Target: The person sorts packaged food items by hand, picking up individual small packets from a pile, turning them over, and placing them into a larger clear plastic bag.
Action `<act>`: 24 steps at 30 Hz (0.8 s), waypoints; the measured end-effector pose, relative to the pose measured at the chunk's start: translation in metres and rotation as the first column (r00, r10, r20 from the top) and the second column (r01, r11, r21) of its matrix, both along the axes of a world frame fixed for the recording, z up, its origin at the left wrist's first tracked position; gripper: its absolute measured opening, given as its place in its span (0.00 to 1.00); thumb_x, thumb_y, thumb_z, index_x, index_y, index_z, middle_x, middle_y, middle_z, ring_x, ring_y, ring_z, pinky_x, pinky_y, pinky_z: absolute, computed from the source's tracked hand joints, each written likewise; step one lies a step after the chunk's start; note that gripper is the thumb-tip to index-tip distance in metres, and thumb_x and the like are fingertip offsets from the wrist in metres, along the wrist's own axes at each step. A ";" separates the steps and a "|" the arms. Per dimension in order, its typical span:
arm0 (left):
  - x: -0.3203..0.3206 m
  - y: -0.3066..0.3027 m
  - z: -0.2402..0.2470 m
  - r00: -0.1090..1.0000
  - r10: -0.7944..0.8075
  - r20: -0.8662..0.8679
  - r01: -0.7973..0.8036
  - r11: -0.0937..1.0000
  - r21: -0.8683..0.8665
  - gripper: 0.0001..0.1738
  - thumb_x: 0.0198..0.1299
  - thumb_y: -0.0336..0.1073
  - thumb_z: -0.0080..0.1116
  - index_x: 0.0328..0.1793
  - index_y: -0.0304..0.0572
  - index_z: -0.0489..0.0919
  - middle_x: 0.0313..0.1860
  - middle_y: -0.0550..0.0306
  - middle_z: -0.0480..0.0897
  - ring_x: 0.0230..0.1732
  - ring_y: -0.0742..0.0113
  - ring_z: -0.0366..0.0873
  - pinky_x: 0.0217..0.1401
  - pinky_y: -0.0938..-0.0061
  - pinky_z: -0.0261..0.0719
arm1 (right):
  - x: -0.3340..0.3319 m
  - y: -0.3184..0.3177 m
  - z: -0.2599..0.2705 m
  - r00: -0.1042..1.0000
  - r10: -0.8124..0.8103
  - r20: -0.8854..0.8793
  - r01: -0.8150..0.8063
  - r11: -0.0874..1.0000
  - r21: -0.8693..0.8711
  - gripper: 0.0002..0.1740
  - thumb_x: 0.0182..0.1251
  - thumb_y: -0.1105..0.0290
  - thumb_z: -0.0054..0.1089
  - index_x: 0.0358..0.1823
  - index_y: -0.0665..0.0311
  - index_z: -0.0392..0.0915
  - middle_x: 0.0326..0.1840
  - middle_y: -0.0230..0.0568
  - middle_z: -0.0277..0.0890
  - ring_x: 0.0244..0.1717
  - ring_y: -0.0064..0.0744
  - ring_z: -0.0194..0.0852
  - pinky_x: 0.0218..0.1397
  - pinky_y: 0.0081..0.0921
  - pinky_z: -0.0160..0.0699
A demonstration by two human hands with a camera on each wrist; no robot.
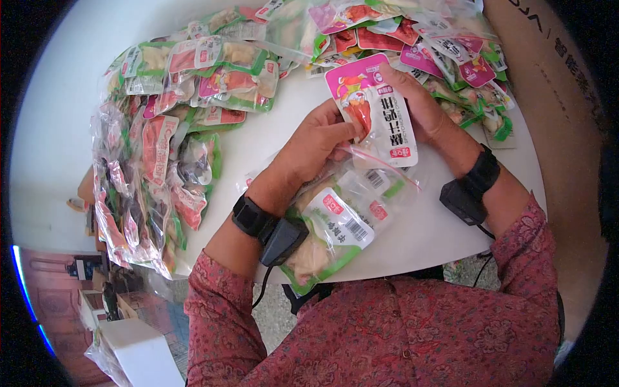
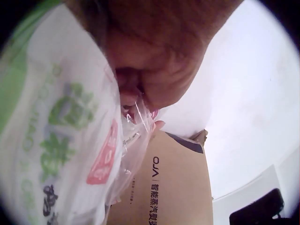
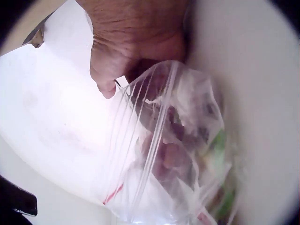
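In the head view my right hand [image 1: 416, 97] grips a pink-and-white snack packet [image 1: 398, 126] by its upper right edge. The packet stands tilted, its printed front toward me. My left hand [image 1: 319, 142] pinches the mouth of a clear zip-lock bag [image 1: 407, 190], its thumb against the packet's left side. The packet's lower end overlaps the bag's red-striped opening. Inside the bag lie green-and-white food packets [image 1: 335, 222]. The left wrist view shows clear plastic [image 2: 140, 140] bunched at the left fingers. Seen from the right wrist, the bag's mouth [image 3: 159, 126] covers part of the fingers.
Filled clear bags of packets [image 1: 155, 155] line the table's left side. More packets [image 1: 412, 39] are heaped at the back right. A brown cardboard box [image 1: 548, 97] stands right of the white table [image 1: 445, 226]. Black camera straps [image 1: 483, 174] circle both wrists.
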State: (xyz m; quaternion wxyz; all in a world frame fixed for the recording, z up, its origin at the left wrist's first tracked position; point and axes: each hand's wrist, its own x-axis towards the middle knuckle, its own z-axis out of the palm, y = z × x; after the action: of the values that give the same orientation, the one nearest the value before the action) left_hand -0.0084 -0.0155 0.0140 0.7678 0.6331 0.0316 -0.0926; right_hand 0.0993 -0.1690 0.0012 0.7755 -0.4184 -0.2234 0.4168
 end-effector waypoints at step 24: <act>0.001 0.001 -0.022 0.985 -0.069 0.158 0.056 0.995 0.082 0.14 0.61 0.39 0.52 0.48 0.38 0.75 0.40 0.64 0.78 0.38 0.79 0.73 0.42 0.82 0.71 | 0.004 0.001 -0.004 0.965 -0.158 0.209 0.175 0.982 -0.069 0.16 0.65 0.57 0.47 0.40 0.63 0.72 0.32 0.33 0.77 0.29 0.20 0.77 0.31 0.18 0.77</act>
State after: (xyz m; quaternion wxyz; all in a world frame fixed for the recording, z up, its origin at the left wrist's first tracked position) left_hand -0.0070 -0.0140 -0.0083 0.7394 0.6685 -0.0466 -0.0642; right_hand 0.1038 -0.1677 -0.0028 0.7621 -0.5092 -0.2469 0.3146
